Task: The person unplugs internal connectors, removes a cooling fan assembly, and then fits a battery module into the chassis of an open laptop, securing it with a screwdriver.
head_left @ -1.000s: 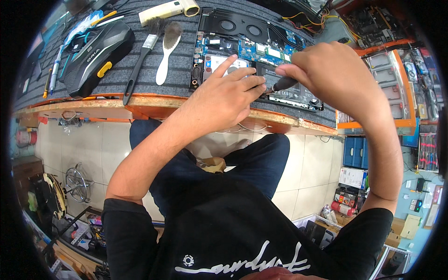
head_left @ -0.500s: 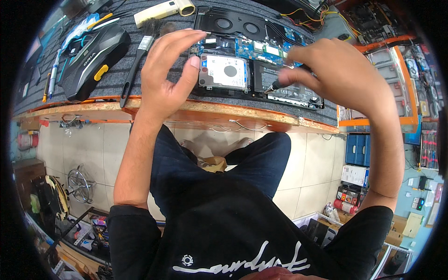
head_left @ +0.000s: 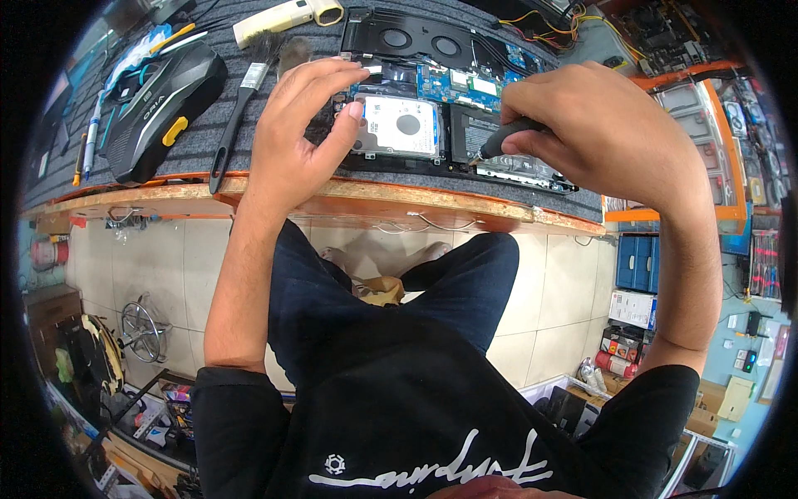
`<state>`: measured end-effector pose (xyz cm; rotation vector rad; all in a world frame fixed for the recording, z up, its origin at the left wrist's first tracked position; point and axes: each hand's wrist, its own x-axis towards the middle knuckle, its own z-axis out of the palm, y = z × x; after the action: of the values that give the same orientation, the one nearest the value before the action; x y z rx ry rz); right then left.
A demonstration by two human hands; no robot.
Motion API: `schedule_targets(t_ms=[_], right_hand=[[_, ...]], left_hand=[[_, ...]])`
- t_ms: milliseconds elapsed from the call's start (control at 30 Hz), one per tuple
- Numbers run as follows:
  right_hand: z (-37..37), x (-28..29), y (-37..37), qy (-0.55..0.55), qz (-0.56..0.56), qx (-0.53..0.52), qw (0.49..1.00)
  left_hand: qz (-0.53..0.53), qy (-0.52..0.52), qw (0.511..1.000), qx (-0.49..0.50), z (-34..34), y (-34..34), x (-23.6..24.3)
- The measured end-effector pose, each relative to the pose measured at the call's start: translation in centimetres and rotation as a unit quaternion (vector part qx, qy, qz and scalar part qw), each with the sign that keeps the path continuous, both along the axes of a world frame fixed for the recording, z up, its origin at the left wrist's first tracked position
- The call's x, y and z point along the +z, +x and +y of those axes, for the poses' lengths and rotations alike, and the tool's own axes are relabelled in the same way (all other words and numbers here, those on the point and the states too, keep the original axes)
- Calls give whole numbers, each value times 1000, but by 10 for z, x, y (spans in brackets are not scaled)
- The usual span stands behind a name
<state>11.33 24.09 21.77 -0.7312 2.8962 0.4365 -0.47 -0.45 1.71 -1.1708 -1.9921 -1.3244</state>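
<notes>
An opened laptop (head_left: 370, 33) lies on the grey mat, its two fans along the far side and a blue circuit board (head_left: 436, 86) in the middle. My right hand (head_left: 611, 125) is closed around the dark handle of a screwdriver (head_left: 514, 135). The tool slants down, its tip at the near edge of the laptop between the silver hard drive (head_left: 395, 129) and the black battery (head_left: 474, 125). My left hand (head_left: 291, 141) rests open at the laptop's left side, thumb at the drive's corner, fingers stretched toward the board. Whether the fingertips touch is unclear.
Left of my left hand lie a black brush (head_left: 237, 116) and a black-and-grey case with a yellow latch (head_left: 166, 116). A cream-coloured handheld tool (head_left: 283, 21) sits beyond the brush. Orange-edged drawers (head_left: 715, 150) stand right; loose wires (head_left: 549, 25) lie behind.
My right hand has shifted slightly, and more of the screwdriver's handle shows, now slanting lower. The tip stays at about the same spot. My left hand has barely moved.
</notes>
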Motion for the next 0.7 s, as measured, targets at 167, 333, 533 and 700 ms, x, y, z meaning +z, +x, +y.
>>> schedule_targets(t_ms=[167, 333, 533, 700], right_hand=[[3, -6, -1, -69, -3, 31, 997], [3, -8, -5, -60, -7, 30, 998], [9, 0, -6, -61, -32, 3, 998], [84, 17, 37, -262, 108, -144, 948]], left_hand=[[-1, -6, 1000, 0, -1, 1, 2], [-4, -6, 1000, -5, 0, 0, 1], [-2, -16, 1000, 1, -4, 2, 3], [-14, -3, 1000, -8, 4, 2, 2]])
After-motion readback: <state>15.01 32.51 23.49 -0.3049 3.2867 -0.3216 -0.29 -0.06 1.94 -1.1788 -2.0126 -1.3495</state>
